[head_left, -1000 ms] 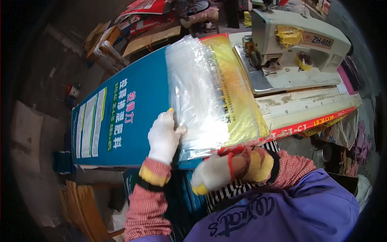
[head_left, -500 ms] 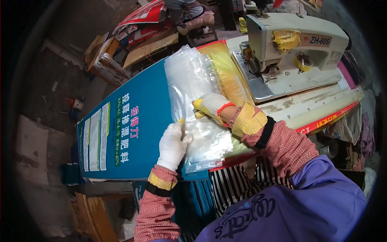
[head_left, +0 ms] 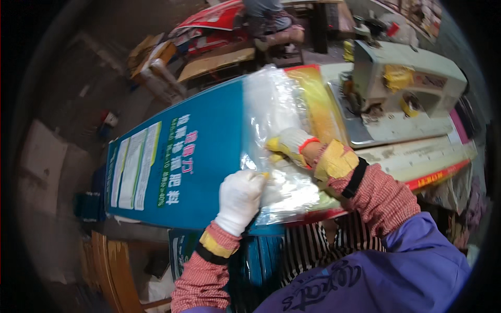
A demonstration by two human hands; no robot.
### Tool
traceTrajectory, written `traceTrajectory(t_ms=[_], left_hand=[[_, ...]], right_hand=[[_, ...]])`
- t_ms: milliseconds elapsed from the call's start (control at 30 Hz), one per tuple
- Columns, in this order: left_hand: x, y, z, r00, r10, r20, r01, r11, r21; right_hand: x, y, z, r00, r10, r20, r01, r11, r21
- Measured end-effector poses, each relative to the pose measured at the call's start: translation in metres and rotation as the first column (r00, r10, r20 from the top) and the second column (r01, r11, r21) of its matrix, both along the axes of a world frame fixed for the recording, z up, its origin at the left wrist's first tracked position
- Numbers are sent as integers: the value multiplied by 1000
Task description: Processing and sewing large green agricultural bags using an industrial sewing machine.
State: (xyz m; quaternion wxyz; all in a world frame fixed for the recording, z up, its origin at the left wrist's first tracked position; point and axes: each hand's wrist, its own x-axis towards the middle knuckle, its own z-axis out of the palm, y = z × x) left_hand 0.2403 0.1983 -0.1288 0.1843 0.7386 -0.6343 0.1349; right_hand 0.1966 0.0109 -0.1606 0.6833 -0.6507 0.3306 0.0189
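A stack of clear plastic film bags (head_left: 284,195) lies over the right end of a large blue printed sack (head_left: 209,125). My left hand (head_left: 239,197), in a white glove with a yellow fingertip, is closed at the near left edge of the clear bags, its fingers curled and thumb side pressed to the film. My right hand (head_left: 292,146), in a white and yellow glove, rests on the middle of the stack with fingers bent and pinching the film. Its fingertips point left. Exactly how many layers either hand grips cannot be seen.
A sewing machine (head_left: 412,78) stands at the right on its worn bed. A yellow printed bag (head_left: 318,99) lies between it and the clear bags. Behind are red sacks (head_left: 214,23), a cardboard box (head_left: 156,55) and a seated person (head_left: 276,31). A wooden piece (head_left: 112,266) stands below left.
The whole view has shifted, with the table and machine now further right and lower. My left hand has closed more tightly and come nearer the right hand, which stays on the clear bags.
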Motion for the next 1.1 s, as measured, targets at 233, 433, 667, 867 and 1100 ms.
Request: traceTrajectory(t_ms=[233,433,667,867,1100], left_hand=[[23,-27,-3,742,293,-602,-344,939,33],[70,-31,-37,306,192,-933,-329,941,86],[141,70,38,255,-479,-840,-696,512,-503],[62,26,38,647,166,-744,-475,851,-223],[25,-40,-17,831,167,-531,-155,986,68]], right_hand=[[30,-6,-44,981,-80,175,88,995,-37],[51,30,-3,976,2,220,83,922,-377],[15,-43,-51,924,35,-381,-369,348,-862],[14,-15,12,968,-16,250,68,977,-204],[-4,12,-9,955,-64,288,8,982,191]])
